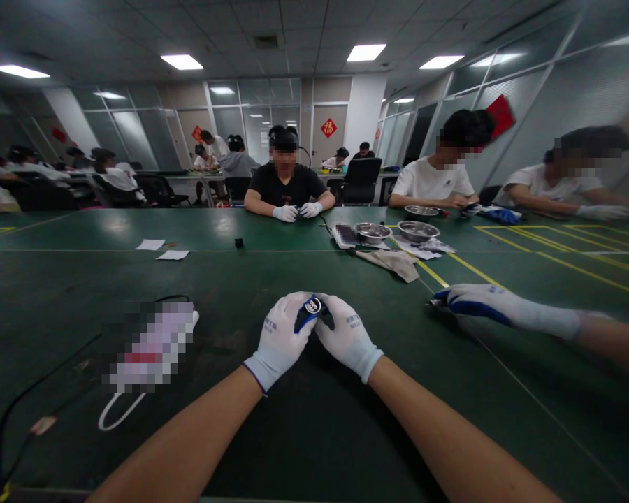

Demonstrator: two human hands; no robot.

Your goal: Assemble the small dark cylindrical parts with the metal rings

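Your fingertips were pinched from both sides on a small black part (313,309) with a round silver face, so your left hand (282,340) and right hand (346,337) were both clamped on it, knuckles nearly touching. You held it just above the green worktop (314,419), about mid-width and toward your near edge. There was small blue print on the back of each white glove, way too tiny to read.

Plenty of bare mat around your wrists. To your left sat a blurred-out flat item (149,342) with a black cable (42,391) looping off toward the near left corner. On your right, a co-worker's gloved hand (482,302) reached in from the right edge, resting well apart from yours. Further out, a crumpled cloth (393,262) and steel bowls (393,232) sat by the yellow tape lines (555,258), and two paper slips (160,249) lay far left. A person (287,187) sat across at the far edge. A red sign (328,127) hung on the back wall, its character not legible to me.
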